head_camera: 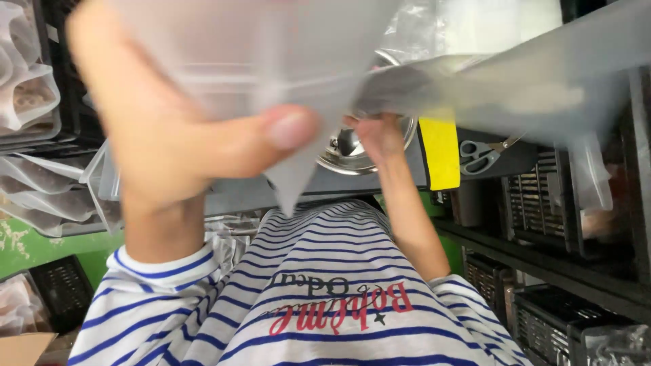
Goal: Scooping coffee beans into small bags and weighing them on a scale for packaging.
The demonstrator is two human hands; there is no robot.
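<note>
Fingers [288,129] of the left hand [163,135] are pinched tight on a translucent plastic bag [271,54] held up close to the head camera, thumb pressed flat against its front, while the right hand [381,139] grips the same bag by its lower edge, fingers curled closed on the film. Behind the bag a shiny steel bowl [349,150] sits on the grey counter [352,181] beside a yellow strip [439,152] and scissors [483,154], with black crates [542,203] stacked at right and clear plastic trays [30,102] at left.
</note>
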